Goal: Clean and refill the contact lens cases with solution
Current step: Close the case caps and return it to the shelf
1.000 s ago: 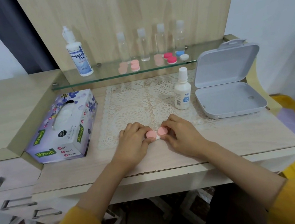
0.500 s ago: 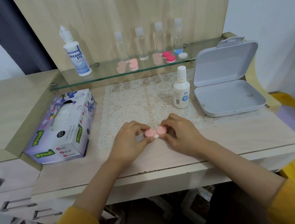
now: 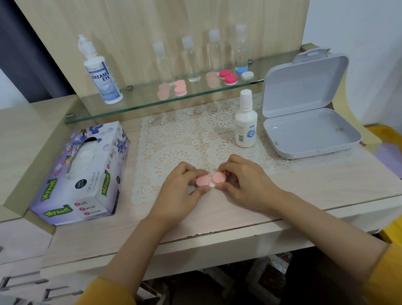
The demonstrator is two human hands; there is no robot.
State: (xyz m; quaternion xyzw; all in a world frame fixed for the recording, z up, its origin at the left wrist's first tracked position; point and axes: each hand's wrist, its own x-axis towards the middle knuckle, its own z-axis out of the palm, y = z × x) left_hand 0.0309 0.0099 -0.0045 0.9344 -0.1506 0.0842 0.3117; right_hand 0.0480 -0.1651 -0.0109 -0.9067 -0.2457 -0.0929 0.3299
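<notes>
Pink-lidded lens case (image 3: 210, 180) sat at the lace mat's (image 3: 193, 138) near edge, left hand (image 3: 181, 189) and right hand (image 3: 242, 181) each pinching a cap. Nothing had shifted over the last second; caps looked still on, so unscrewing seemed barely started.

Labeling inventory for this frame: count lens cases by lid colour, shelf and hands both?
Pink: 2, one on the shelf, one in the hands
Magenta: 1
Blue and white: 1
Total: 4. Other pale pink shapes are shelf reflections.
</notes>
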